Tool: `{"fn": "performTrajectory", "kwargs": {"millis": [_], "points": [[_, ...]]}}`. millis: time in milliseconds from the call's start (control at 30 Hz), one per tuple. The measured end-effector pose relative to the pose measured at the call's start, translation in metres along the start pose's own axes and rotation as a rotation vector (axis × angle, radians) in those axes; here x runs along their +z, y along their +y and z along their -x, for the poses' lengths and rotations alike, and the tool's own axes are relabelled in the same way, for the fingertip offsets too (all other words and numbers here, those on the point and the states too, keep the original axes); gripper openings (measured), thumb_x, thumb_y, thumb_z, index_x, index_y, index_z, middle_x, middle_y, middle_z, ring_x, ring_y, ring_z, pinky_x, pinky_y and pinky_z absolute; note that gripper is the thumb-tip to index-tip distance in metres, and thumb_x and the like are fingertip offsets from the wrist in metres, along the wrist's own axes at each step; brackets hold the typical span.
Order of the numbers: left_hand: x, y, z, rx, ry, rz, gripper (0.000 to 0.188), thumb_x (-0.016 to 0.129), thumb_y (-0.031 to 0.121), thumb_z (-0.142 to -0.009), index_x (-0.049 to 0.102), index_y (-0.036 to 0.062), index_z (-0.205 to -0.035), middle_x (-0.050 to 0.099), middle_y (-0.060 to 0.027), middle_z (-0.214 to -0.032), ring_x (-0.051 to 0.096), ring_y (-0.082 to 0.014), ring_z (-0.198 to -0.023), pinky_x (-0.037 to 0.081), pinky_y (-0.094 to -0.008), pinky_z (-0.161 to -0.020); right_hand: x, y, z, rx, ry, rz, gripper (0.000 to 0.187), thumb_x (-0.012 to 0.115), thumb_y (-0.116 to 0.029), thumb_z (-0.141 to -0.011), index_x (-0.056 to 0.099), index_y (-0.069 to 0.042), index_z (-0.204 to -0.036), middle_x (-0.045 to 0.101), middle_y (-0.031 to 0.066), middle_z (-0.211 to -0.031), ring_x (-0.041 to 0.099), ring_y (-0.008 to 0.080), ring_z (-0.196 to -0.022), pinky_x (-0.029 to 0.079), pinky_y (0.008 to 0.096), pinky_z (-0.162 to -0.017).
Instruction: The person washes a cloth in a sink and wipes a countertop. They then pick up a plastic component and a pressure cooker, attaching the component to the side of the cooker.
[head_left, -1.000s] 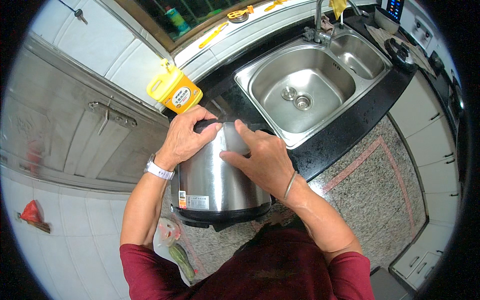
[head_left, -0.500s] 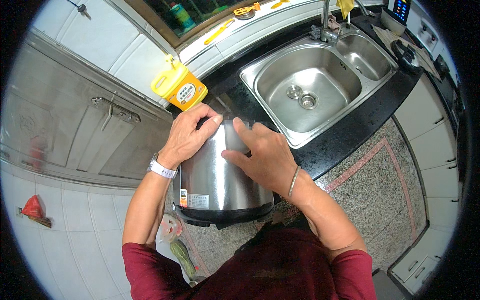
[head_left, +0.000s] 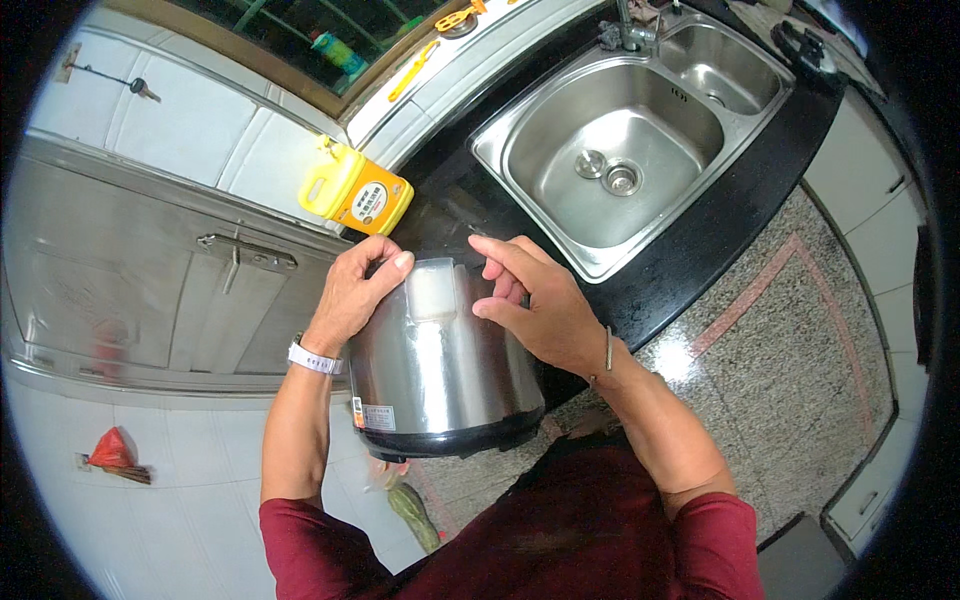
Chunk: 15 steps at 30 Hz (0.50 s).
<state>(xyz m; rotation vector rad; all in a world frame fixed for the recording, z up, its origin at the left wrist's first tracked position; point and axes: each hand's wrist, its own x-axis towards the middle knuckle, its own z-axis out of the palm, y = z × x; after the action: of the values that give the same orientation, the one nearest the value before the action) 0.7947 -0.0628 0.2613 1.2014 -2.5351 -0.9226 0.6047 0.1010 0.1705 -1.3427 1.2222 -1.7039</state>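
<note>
A brushed-steel electric cooker (head_left: 455, 375) with a black base leans over at the counter's near edge, its base toward me. A small translucent plastic cup (head_left: 433, 290) sits against its side, near the far rim. My left hand (head_left: 362, 283) grips that rim at the left, thumb outside and fingers curled over, their tips hidden. Just right of the cup is my right hand (head_left: 540, 300), index finger stretched out, thumb apart and the other fingers loosely bent. Nothing shows between its fingers, and it is clear of the cup. The cooker's inside is out of sight.
A yellow detergent jug (head_left: 358, 190) stands behind my left hand on the black counter (head_left: 660, 285). To the right is a steel double sink (head_left: 600, 265). A metal door (head_left: 170, 280) is at the left. A long green gourd (head_left: 412, 512) lies below the cooker.
My right hand has come off the translucent cup and moved right, uncovering it. My left hand stays on the rim. The whole view has shifted slightly.
</note>
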Motion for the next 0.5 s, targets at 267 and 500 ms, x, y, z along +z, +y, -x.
{"fn": "performTrajectory", "kwargs": {"millis": [267,500], "points": [[-0.010,-0.014,0.009,0.033,0.019,0.039,0.030,0.065,0.032,-0.091,0.060,0.0026,-0.090,0.055,0.0025,-0.080,0.048,-0.0080,-0.078,0.041,-0.0251,-0.071,0.000,0.014,-0.009,-0.186,0.162,0.357,0.051,0.078,-0.019,-0.081,0.062,-0.004,-0.127,0.062,0.0108,-0.115,0.055,0.0299,-0.110,0.041,0.0403,-0.098],[-0.008,-0.019,0.009,0.020,-0.010,0.122,0.028,0.065,0.029,-0.090,0.061,0.0016,-0.093,0.056,0.0023,-0.086,0.047,-0.0073,-0.080,0.041,-0.0238,-0.072,0.016,0.022,-0.020,-0.169,-0.057,0.241,0.062,0.076,-0.033,-0.085,0.057,0.001,-0.133,0.059,0.0189,-0.131,0.052,0.0329,-0.125,0.033,0.0451,-0.111]]}}
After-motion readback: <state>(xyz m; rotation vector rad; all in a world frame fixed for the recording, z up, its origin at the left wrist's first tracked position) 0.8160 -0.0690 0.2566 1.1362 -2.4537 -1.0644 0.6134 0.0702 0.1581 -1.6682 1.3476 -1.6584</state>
